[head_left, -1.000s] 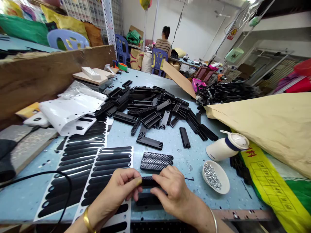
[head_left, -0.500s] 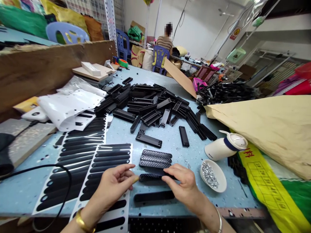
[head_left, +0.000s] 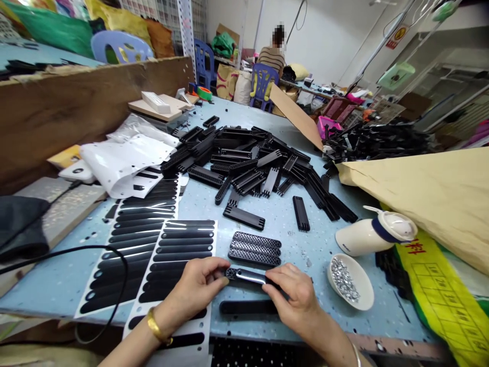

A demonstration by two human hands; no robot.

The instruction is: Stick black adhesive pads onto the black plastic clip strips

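Note:
My left hand (head_left: 202,280) has its thumb and index finger closed on the left end of a black perforated bar (head_left: 231,273). A glossy black adhesive strip (head_left: 250,276) lies along the top of that bar, leaving the patterned left tip bare. My right hand (head_left: 294,293) pinches the strip's right end, which its fingers partly hide. Just behind are several perforated black bars (head_left: 255,250) side by side. A smooth black bar (head_left: 244,308) lies in front, partly behind my right hand. Left of them is a white sheet of black strips (head_left: 187,244).
A pile of black bars (head_left: 244,168) covers the table's middle. To the right stand a white bowl (head_left: 364,298) of small metal pieces and a cream bottle (head_left: 355,237) on its side. A black cable (head_left: 124,270) crosses the left side. A person (head_left: 272,57) sits far back.
The strip in my right hand has come down along the perforated bar and now covers most of its top. My left fingers have closed on the bar's left end. The view has shifted left.

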